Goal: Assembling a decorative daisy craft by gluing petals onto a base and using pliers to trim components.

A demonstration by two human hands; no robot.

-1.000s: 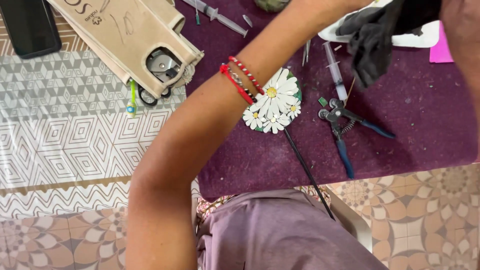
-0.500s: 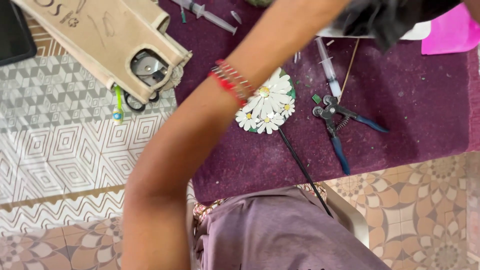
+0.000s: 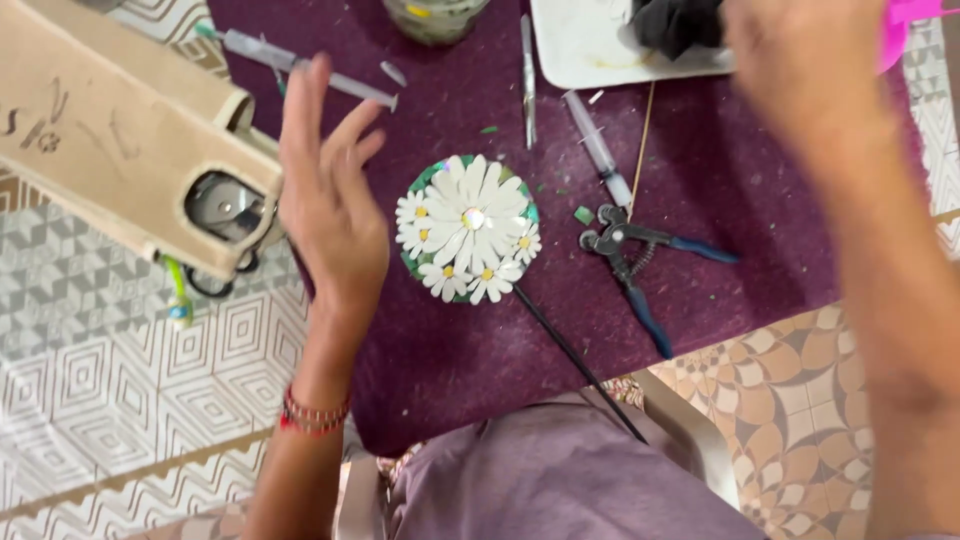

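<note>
- Left hand (image 3: pixel 330 200) spread loose, holding nothing, w/ daisy mosaic (image 3: pixel 468 228) just beside at 3 o'clock.
- Right hand (image 3: pixel 800 60) blurred, grip can't tell; pliers (image 3: pixel 640 265) at its 7 o'clock on worktop (image 3: pixel 760 190).

The left hand (image 3: pixel 330 205) was raised with open fingers at the centre left of the frame, above the edge of the purple cloth (image 3: pixel 720 180), holding nothing. Just right of it lay the round piece with white daisies (image 3: pixel 468 228) on a thin black stick (image 3: pixel 575 360). The right hand (image 3: pixel 800 60), blurred, was at the upper right, near the white tray (image 3: pixel 590 45) and a black cloth (image 3: pixel 675 22). Blue-handled nippers (image 3: pixel 640 265) lay right of the daisies, and a syringe (image 3: pixel 598 150) above them
</note>
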